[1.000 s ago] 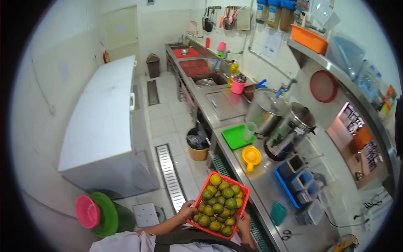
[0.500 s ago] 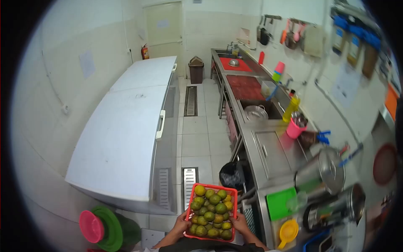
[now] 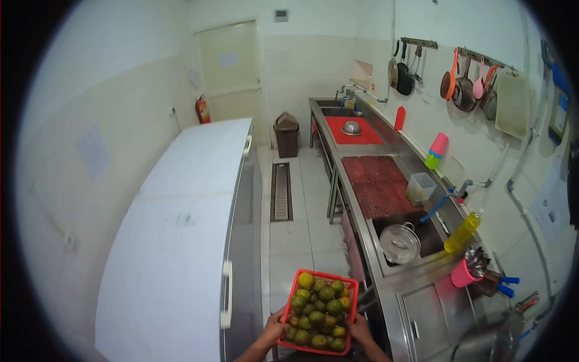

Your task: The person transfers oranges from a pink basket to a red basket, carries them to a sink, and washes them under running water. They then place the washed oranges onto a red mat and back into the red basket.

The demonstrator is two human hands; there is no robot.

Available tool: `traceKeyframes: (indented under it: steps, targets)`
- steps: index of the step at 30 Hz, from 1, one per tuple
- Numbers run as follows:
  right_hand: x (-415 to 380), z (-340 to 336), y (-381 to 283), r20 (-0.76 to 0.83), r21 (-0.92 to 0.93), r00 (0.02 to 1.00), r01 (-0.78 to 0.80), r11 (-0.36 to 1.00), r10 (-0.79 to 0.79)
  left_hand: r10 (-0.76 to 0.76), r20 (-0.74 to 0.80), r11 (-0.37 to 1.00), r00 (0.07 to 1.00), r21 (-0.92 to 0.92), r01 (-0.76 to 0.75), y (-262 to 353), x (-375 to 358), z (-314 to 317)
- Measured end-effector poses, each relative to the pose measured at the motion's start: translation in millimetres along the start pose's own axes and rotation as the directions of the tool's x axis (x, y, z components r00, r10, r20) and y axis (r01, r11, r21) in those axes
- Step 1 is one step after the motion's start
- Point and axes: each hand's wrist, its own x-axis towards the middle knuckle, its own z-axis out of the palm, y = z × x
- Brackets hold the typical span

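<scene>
A red plastic basket with mesh sides is carried low in front of me, at the bottom centre of the head view. Heaped in it are several green and yellowish citrus fruits. My left hand is closed round the basket's left side. On the opposite side my right hand grips the right edge. Some fingers of both hands are hidden beneath and behind the basket.
A long white chest freezer runs along the left. On the right stands a steel counter with a sink holding a pot. A brown bin and floor drain lie ahead, before a door.
I have moved forward along the aisle, and the freezer and sink are nearer. The basket stays in both hands. The green items at lower left have left the view.
</scene>
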Motion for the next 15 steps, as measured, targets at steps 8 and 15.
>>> traceKeyframes:
  steps: [8,15]
  targets:
    - [282.4,29.0,-67.3,0.098,0.05,0.981,-0.171,0.984,0.165,0.007,-0.174,0.994,0.985,-0.109,-0.026,124.5,229.0,-21.8]
    - [545.4,58.0,-129.8,0.225,-0.184,0.974,0.002,0.983,0.04,0.043,-0.332,0.979,0.942,-0.175,-0.106,223.0,429.0,-47.8]
